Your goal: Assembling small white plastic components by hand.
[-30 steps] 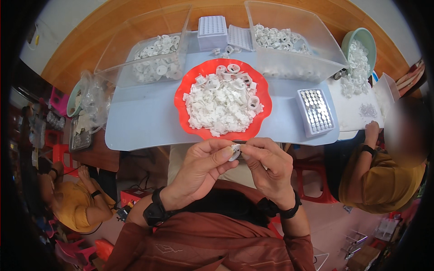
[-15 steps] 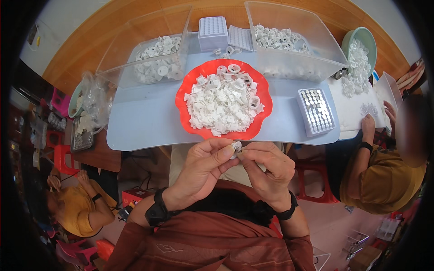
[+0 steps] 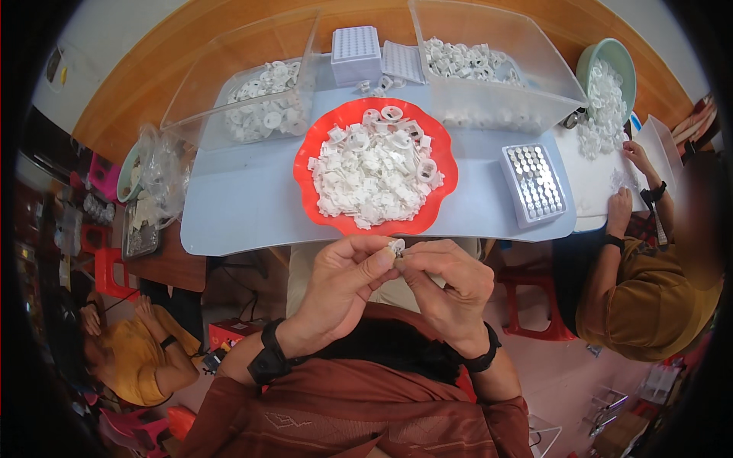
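Just in front of the table edge, my left hand (image 3: pixel 336 290) pinches a small round white plastic part (image 3: pixel 396 245) between thumb and fingers. My right hand (image 3: pixel 452 288) meets it from the other side, thumb and forefinger closed at the part's lower edge. Whatever lies between those right fingertips is too small and covered to name. Straight ahead stands a wavy-rimmed red bowl (image 3: pixel 304 177), heaped with small white plastic pieces (image 3: pixel 370 177). A few round white parts with dark centres lie on top of the heap.
Two clear bins (image 3: pixel 183 114) (image 3: pixel 527 114) hold more white parts. At the right is a tray of silver discs (image 3: pixel 533 185); a white holed block (image 3: pixel 356 57) stands at the back. A co-worker (image 3: pixel 641 290) sits right beside a green bowl (image 3: pixel 631 80), another person (image 3: pixel 141 359) at left.
My right fingertips have shifted slightly left and down against the part, which stays in my left hand. The co-worker at right has moved one hand away from the other, toward the clear pieces.
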